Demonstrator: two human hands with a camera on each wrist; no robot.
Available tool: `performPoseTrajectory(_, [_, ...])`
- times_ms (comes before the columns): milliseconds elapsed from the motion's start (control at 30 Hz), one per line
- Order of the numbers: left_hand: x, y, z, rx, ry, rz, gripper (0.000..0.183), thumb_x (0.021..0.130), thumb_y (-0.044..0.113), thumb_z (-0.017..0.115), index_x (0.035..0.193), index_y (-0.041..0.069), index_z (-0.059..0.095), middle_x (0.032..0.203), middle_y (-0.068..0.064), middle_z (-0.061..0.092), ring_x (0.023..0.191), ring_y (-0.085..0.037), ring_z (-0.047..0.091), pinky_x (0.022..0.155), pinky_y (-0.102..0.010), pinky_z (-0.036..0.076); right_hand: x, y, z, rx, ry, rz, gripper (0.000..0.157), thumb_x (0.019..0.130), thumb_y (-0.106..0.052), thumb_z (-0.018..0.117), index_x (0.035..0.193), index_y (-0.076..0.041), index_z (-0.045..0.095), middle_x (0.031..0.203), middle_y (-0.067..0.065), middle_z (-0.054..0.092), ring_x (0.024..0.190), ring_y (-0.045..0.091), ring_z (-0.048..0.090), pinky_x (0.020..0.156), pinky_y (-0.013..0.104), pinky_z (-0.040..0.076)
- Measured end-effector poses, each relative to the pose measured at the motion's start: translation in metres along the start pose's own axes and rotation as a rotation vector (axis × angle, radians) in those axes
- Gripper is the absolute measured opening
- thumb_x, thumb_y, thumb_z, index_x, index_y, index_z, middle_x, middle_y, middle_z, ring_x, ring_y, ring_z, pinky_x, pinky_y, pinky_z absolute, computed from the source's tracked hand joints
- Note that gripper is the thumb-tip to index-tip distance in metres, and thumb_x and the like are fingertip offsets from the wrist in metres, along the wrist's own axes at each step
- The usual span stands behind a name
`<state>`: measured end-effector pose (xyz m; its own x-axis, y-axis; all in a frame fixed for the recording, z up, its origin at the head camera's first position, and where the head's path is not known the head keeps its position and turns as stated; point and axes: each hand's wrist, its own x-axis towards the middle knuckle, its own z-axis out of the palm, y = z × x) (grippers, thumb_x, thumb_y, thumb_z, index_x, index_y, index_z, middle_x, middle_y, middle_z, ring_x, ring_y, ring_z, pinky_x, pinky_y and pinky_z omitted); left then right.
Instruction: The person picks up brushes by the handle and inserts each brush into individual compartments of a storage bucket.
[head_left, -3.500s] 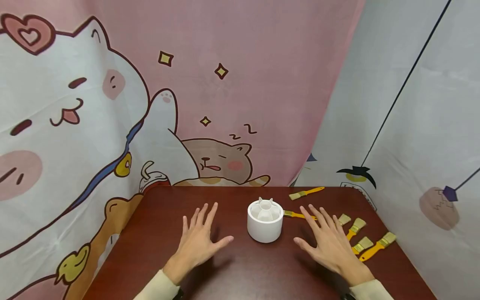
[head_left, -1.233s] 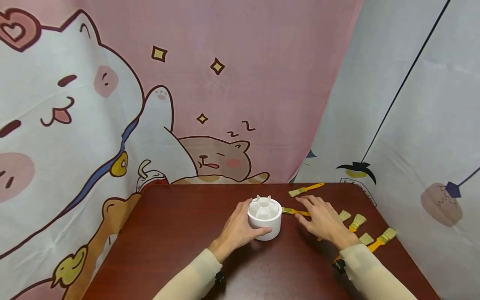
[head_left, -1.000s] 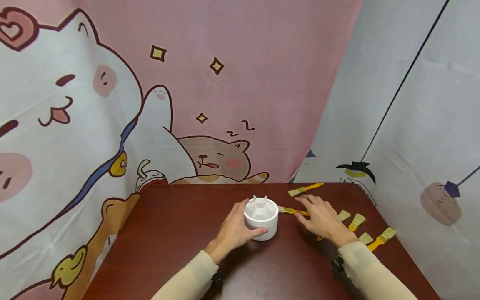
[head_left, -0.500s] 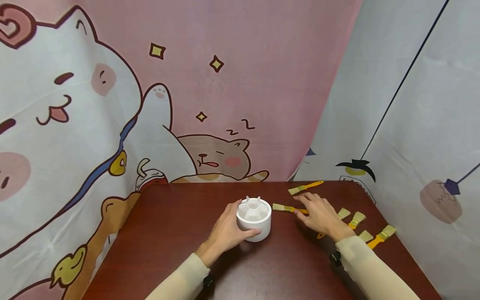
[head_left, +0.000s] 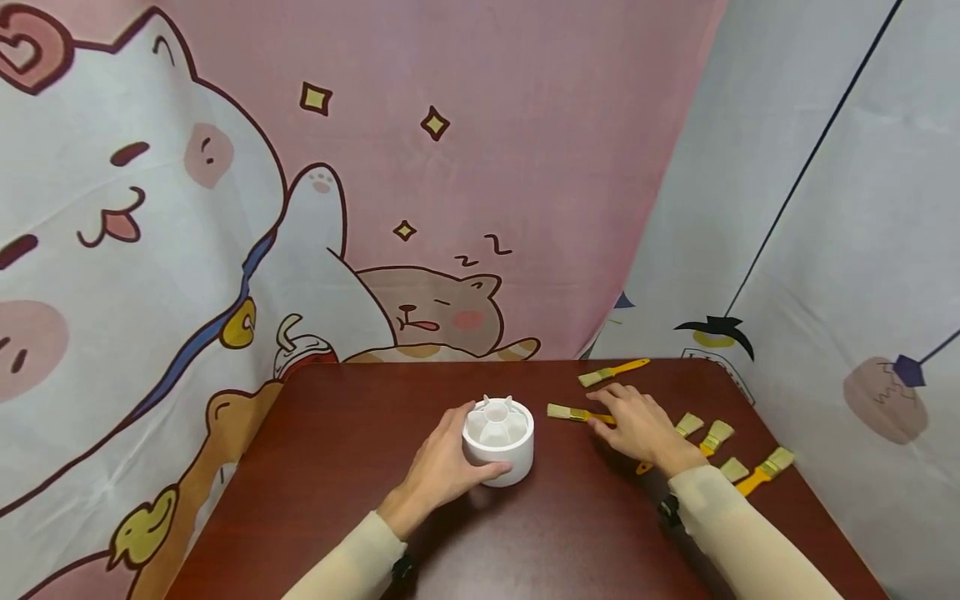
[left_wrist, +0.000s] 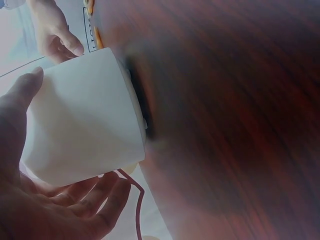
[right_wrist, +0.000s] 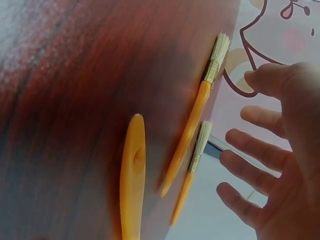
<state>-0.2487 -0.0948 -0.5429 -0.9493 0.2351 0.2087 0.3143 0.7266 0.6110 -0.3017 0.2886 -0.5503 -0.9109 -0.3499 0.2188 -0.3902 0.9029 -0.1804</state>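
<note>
left hand: wrapped round the pot, lower centre of frame
right hand: fingers loosely spread, holding nothing, near a brush
other brushes: lower right, mostly

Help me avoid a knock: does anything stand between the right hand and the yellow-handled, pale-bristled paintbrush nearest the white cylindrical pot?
Nothing visible does: the right hand hangs over that paintbrush, and the pot, gripped by the left hand, is apart from it, leftward.
</note>
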Motion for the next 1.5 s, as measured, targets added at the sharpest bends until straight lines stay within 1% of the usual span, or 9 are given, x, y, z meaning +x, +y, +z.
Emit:
performPoseTrajectory(300, [-0.005, -0.007, -0.005, -0.004, -0.004, 0.002, 0.122, 0.078, 0.073, 0.102, 0.173, 0.017, 0.049, 0.158, -0.008, 0.067, 0.134, -0.032, 0.075, 0.106, -0.055, 0.064, 0.007, 0.0, 0.005, -0.007, -0.019, -0.008, 0.047, 0.108, -0.033, 0.084, 0.149, -0.01, 0.077, 0.146, 0.02, 0.075, 0.133, 0.048, 0.072, 0.11, 0.075, 0.059])
performPoseTrajectory(533, [-0.007, -0.009, -0.007, -0.018, -0.017, -0.001, 0.123, 0.08, 0.073, 0.101, 0.175, 0.017, 0.046, 0.161, -0.01, 0.065, 0.137, -0.032, 0.074, 0.108, -0.057, 0.064, 0.012, 0.0, 0.013, 0.009, -0.051, 0.012, 0.046, 0.108, -0.033, 0.084, 0.148, -0.01, 0.078, 0.146, 0.019, 0.076, 0.135, 0.047, 0.072, 0.112, 0.074, 0.058])
performPoseTrajectory(800, [-0.005, -0.009, -0.009, -0.05, -0.026, -0.002, 0.121, 0.084, 0.071, 0.099, 0.177, 0.016, 0.044, 0.164, -0.012, 0.064, 0.143, -0.035, 0.071, 0.114, -0.059, 0.061, 0.021, 0.001, 0.018, -0.006, -0.061, 0.015, 0.042, 0.108, -0.033, 0.084, 0.142, -0.011, 0.08, 0.144, 0.018, 0.077, 0.132, 0.045, 0.074, 0.111, 0.071, 0.061])
performPoseTrajectory(933, [-0.005, -0.008, -0.008, -0.072, -0.036, -0.013, 0.12, 0.086, 0.074, 0.095, 0.178, 0.014, 0.044, 0.167, -0.013, 0.062, 0.149, -0.036, 0.068, 0.119, -0.061, 0.059, 0.024, 0.0, 0.019, -0.001, -0.086, 0.021, 0.042, 0.109, -0.034, 0.084, 0.143, -0.01, 0.08, 0.145, 0.019, 0.076, 0.132, 0.044, 0.074, 0.11, 0.071, 0.061])
performPoseTrajectory(1067, [-0.005, -0.006, -0.008, -0.104, -0.05, -0.037, 0.117, 0.091, 0.078, 0.088, 0.178, 0.015, 0.043, 0.17, -0.013, 0.06, 0.152, -0.037, 0.066, 0.121, -0.064, 0.057, 0.025, 0.0, 0.022, 0.0, -0.105, 0.033, 0.042, 0.109, -0.034, 0.084, 0.143, -0.01, 0.08, 0.145, 0.02, 0.076, 0.133, 0.044, 0.074, 0.109, 0.071, 0.061])
performPoseTrajectory(1233, [-0.004, -0.004, -0.009, -0.134, -0.065, -0.057, 0.112, 0.095, 0.08, 0.082, 0.179, 0.016, 0.043, 0.17, -0.013, 0.059, 0.153, -0.037, 0.065, 0.122, -0.064, 0.056, 0.027, 0.0, 0.026, -0.008, -0.098, 0.02, 0.039, 0.108, -0.032, 0.085, 0.141, -0.01, 0.081, 0.142, 0.02, 0.077, 0.131, 0.044, 0.075, 0.107, 0.07, 0.063])
performPoseTrajectory(1500, [-0.003, -0.004, -0.011, -0.132, -0.079, -0.049, 0.111, 0.096, 0.08, 0.081, 0.178, 0.017, 0.044, 0.169, -0.013, 0.06, 0.151, -0.036, 0.066, 0.122, -0.063, 0.057, 0.031, -0.001, 0.028, -0.006, -0.068, -0.017, 0.033, 0.108, -0.027, 0.085, 0.136, -0.009, 0.083, 0.134, 0.017, 0.079, 0.123, 0.04, 0.078, 0.1, 0.064, 0.066])
